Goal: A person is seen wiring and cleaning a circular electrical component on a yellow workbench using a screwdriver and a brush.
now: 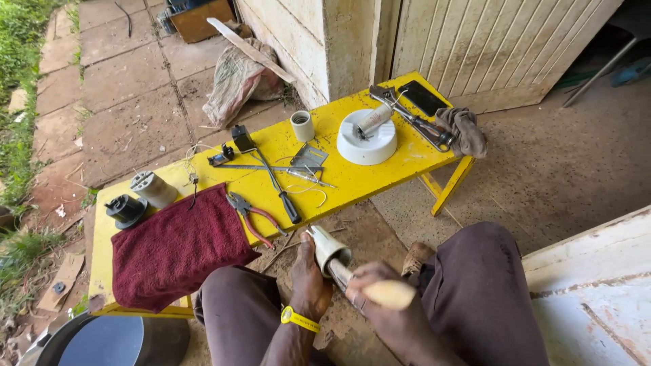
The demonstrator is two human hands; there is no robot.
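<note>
The light is soft, even daylight, bright but without sun, so shadows are weak; only a pale shadow lies under the yellow bench (pixel 352 186) along its near edge. The white round base (pixel 367 139) near the bench's far right corner is almost overexposed. The picture is sharp in the centre, and the pale handle (pixel 383 293) at the bottom looks slightly blurred. Straight lines bend a little toward the frame edges

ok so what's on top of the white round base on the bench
A small silver cylinder lies tilted on the white round base, with thin wires beside it. Whatever lies under the base is covered.
</note>
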